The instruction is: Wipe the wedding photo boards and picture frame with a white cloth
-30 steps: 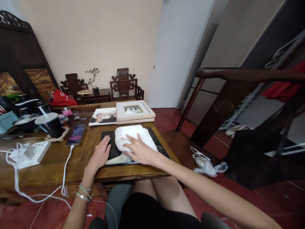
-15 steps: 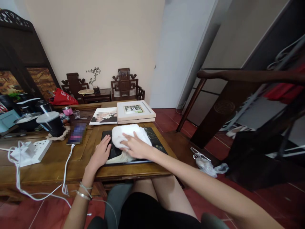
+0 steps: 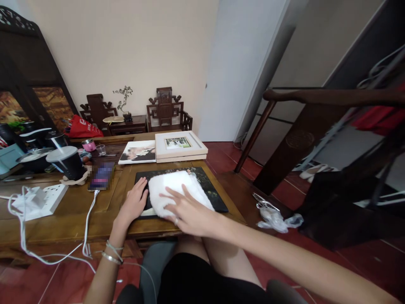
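Note:
A white fluffy cloth [image 3: 172, 185] lies folded on a dark picture panel [image 3: 218, 200] at the table's front edge. On top of the cloth, my right hand [image 3: 190, 211] rests with its fingers spread, pressing it against the panel. My left hand [image 3: 136, 200] lies flat on the panel's left edge, fingers stretched out, with nothing in it. The cloth and my right hand cover much of the panel's picture; some dark patterned surface shows along the far and right sides.
Beyond the panel are stacked pale frames [image 3: 180, 157] and a white photo print [image 3: 136, 157]. To the left stand a phone [image 3: 101, 177] on a white cable, a lidded cup [image 3: 68, 162] and a power strip [image 3: 53, 202]. A wooden chair [image 3: 284, 139] stands right.
My right hand has moved the cloth toward me and slightly right across the panel, uncovering more of its far side. My left hand stays at the panel's left edge.

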`<control>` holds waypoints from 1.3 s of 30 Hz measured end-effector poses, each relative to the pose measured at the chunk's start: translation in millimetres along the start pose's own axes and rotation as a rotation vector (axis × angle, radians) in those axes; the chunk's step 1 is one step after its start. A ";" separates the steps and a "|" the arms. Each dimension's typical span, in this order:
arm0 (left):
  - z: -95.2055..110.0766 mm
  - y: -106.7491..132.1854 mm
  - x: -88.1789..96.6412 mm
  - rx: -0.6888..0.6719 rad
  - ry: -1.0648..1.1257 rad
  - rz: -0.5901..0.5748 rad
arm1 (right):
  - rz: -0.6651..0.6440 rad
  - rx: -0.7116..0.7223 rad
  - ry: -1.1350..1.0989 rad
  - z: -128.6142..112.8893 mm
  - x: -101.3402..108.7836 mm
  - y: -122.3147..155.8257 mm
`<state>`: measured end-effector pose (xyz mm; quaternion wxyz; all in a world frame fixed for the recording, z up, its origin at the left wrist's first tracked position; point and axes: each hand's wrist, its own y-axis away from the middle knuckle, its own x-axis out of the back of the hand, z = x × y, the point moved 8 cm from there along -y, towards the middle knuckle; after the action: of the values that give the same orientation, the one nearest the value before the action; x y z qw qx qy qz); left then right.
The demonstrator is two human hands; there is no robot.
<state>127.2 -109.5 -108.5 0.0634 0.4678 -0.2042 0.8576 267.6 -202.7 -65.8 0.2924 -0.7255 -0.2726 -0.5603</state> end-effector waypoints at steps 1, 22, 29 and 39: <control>0.5 0.3 0.0 0.000 -0.001 -0.001 | -0.020 0.007 -0.017 -7.9 -1.4 12.8; 10.4 8.2 46.4 -0.016 0.324 0.390 | 0.022 0.130 -0.045 -6.1 -0.1 -49.6; 11.6 4.9 33.1 -0.001 0.276 0.289 | -0.011 0.180 -0.186 -13.4 7.9 9.2; 2.4 3.1 3.2 -0.010 0.004 0.040 | 0.166 -0.291 -0.329 92.1 16.9 -54.3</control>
<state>126.3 -113.5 -105.7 0.0490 0.4614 -0.2179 0.8586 292.3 -97.4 -61.5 0.1813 -0.8615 -0.1722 -0.4420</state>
